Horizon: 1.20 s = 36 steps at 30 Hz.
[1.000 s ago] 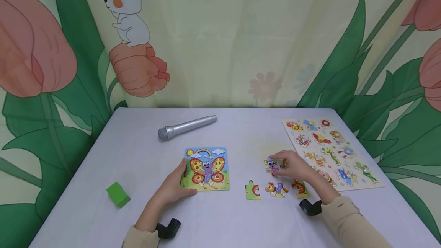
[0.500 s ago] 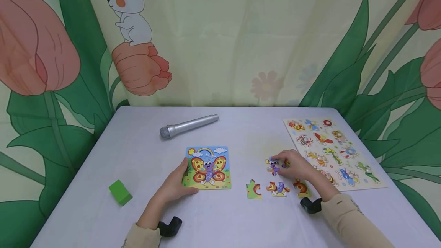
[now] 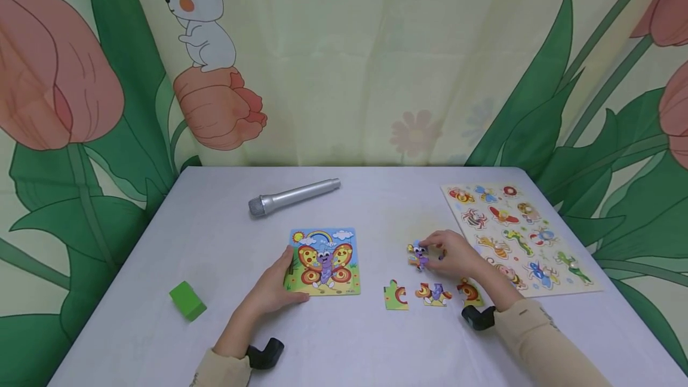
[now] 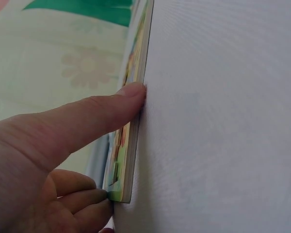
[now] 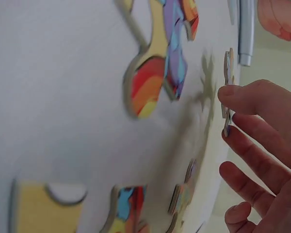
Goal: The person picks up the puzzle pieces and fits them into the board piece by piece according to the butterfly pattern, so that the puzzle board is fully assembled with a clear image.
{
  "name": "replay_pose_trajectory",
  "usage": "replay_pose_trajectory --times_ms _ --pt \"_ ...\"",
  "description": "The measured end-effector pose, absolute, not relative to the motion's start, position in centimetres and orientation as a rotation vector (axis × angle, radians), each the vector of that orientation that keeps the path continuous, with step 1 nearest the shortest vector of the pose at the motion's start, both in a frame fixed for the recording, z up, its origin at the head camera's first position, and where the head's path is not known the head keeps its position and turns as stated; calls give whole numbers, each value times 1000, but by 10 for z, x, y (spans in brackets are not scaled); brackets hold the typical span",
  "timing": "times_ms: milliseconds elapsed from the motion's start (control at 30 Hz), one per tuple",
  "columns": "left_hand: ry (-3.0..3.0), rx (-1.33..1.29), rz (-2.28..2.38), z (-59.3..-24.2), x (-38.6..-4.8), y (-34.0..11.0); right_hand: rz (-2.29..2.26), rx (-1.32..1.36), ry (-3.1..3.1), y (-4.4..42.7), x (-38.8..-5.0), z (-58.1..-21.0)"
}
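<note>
Front row: three flat, printed jigsaw pieces (image 3: 433, 294) lie loose towards the white tabletop's (image 3: 333, 345) front edge.
Left hand (image 3: 276, 282): we grip a square, multicoloured butterfly board (image 3: 325, 263) by its near-left corner.
Right hand (image 3: 453, 255): we pinch a purple butterfly-head piece (image 3: 417, 255), right of the board.
Progress: one picked up, none joined, we judge.
Right-wrist view: shows its raised edge, unclear overhead.

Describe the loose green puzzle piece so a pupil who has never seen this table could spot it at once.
On the white table, find the square butterfly board held by the left hand. Look right to the near row of three pieces. The green piece is closest to the board: mostly light green with a red curve, while the middle piece shows orange and purple.
</note>
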<state>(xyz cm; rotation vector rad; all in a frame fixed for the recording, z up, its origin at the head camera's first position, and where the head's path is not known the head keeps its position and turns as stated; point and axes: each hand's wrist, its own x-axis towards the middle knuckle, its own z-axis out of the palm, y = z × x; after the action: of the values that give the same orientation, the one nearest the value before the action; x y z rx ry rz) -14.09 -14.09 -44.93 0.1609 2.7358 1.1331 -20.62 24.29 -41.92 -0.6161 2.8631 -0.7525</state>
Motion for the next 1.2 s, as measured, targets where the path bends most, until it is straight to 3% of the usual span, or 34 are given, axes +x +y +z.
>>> replay_pose_trajectory --times_ms 467,1200 --pt "2724 156 1142 -450 -139 -140 -890 -775 2829 206 -208 -414" --pt "2735 183 1142 -447 -141 -141 -791 -922 2729 107 -222 -418"
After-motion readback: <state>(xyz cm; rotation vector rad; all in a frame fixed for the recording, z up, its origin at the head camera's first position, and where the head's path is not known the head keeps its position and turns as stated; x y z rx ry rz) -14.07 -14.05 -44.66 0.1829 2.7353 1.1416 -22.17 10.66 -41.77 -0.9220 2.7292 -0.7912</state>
